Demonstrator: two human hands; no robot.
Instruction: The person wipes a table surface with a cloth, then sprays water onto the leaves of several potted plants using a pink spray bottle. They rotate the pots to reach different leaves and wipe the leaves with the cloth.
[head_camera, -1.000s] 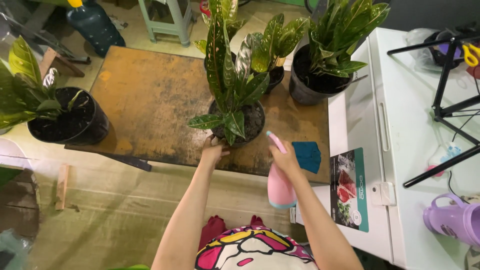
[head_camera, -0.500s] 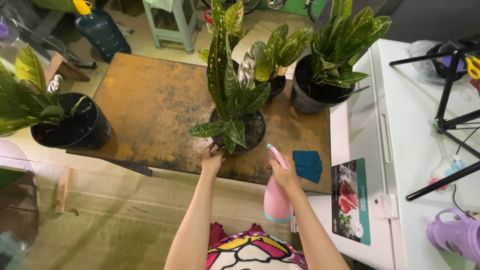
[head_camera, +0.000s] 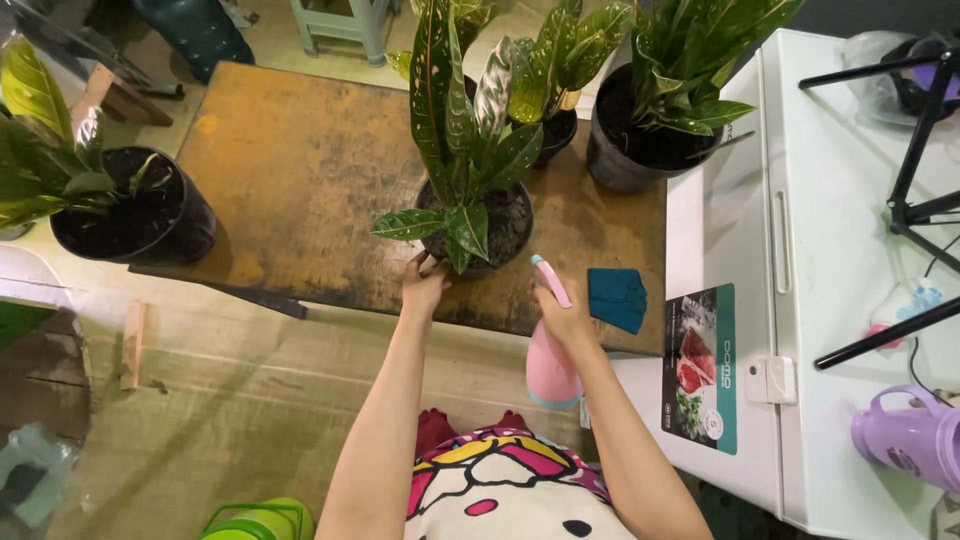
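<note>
The spotted-leaf potted plant (head_camera: 478, 225) stands on the worn brown desk (head_camera: 300, 180) directly ahead of the left hand (head_camera: 424, 288), whose grip touches the pot's near rim, fingers loosely curled. The right hand (head_camera: 566, 318) is closed around a pink spray bottle (head_camera: 551, 358), nozzle toward the pot. Just right of it lie a teal cloth (head_camera: 616, 298) and a rectangular teal-edged label (head_camera: 702, 368) on the white chest appliance (head_camera: 800, 300).

You are standing in a home utility or porch area doubling as a plant corner. Potted plants (head_camera: 470, 190) are sitting on a stained wooden worktop (head_camera: 300, 180); a white chest freezer (head_camera: 800, 300) is standing beside it. A stool (head_camera: 340, 25) and a large water bottle (head_camera: 195, 35) are resting on the worn floor (head_camera: 240, 400).
</note>
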